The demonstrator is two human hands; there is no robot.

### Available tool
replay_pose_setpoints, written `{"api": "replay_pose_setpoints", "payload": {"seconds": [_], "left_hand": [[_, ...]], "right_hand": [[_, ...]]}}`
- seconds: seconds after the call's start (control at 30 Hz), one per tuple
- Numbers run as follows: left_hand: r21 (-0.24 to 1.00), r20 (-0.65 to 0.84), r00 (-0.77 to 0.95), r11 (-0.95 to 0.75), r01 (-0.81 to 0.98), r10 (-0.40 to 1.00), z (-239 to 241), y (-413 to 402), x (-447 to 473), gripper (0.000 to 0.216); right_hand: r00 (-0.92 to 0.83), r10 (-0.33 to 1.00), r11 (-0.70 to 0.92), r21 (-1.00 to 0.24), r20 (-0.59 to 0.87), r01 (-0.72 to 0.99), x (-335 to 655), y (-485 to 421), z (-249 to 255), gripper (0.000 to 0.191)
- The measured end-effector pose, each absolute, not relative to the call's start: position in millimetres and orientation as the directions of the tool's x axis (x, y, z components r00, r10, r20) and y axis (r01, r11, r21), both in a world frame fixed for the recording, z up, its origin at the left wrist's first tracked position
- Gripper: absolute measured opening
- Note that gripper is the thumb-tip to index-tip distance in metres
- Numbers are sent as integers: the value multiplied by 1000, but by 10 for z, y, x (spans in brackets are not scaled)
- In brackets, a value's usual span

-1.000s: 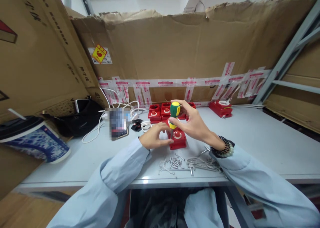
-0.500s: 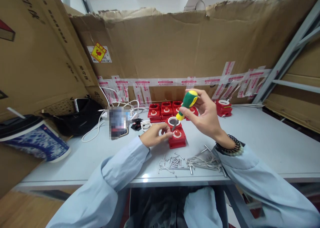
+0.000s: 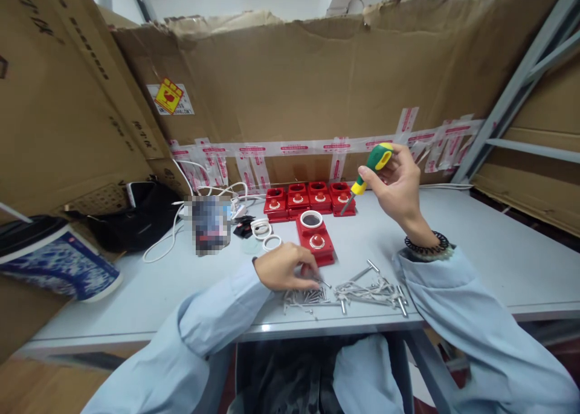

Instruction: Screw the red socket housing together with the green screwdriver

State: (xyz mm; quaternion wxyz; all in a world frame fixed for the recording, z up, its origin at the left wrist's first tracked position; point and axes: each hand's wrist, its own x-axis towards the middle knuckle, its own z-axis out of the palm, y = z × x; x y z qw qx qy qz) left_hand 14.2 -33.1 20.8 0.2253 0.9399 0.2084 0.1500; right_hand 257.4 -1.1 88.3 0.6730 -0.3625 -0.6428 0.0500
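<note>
My right hand (image 3: pixel 399 187) is raised above the table, shut on a short screwdriver (image 3: pixel 369 169) with a green and yellow handle, its tip slanting down to the left. My left hand (image 3: pixel 284 267) rests on the table with fingers curled over a pile of small screws (image 3: pixel 310 295); whether it holds one I cannot see. Just beyond that hand lies a red box (image 3: pixel 316 240) with a white ring and a red button on top. A row of several similar red boxes (image 3: pixel 308 198) stands behind it.
Bent metal pieces (image 3: pixel 374 290) lie right of the screws. White rings (image 3: pixel 267 236), white cables, a blurred phone (image 3: pixel 209 225) and a black bag (image 3: pixel 136 217) sit at the left. Taped cardboard walls (image 3: pixel 317 81) enclose the grey table (image 3: pixel 489 257); a metal rack stands at the right.
My right hand lifted the screwdriver off the red box and carried it up to the right. My left hand left the box and came down onto the screw pile.
</note>
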Motion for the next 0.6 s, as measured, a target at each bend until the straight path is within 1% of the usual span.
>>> {"api": "replay_pose_setpoints", "payload": {"seconds": [0.07,0.13,0.17,0.2,0.23,0.3,0.33,0.4,0.5,0.57,0.6], "left_hand": [[446,336,805,-835,321,489,228,-294,131,23],[411,495,676,-832,373,547,246,-214,123,24],[404,551,606,-818,409,574,247,-158,121,28],[407,576,554,-799,443,601,242,-94,121,36],[411,578,529,-781,469,622,230,-24,123,44],[433,536,538,-758,487,651,189,114,130,61],[459,502,546,-741,490,671,166,172,135,62],[512,451,556,-712,480,699,125,253,147,58],[559,450,533,-692,457,716,104,284,166,51],[570,482,503,-693,443,718,126,272,173,49],[577,498,483,-691,435,720,146,264,174,49]], "right_hand": [[159,537,722,-549,829,422,2614,41,851,40],[117,574,693,-558,810,457,2633,76,811,40],[81,598,676,-556,797,483,2633,87,790,40],[34,621,660,-546,783,515,2626,94,769,40],[-18,642,647,-529,767,549,2613,98,748,39],[-111,680,624,-493,725,606,2576,97,709,37],[-143,701,611,-486,699,624,2557,96,690,36],[-174,739,582,-487,650,651,2523,93,657,36],[-183,783,547,-516,595,659,2490,98,622,35],[-145,813,515,-582,563,630,2467,104,609,30],[-112,838,486,-636,534,600,2452,105,606,29]]}}
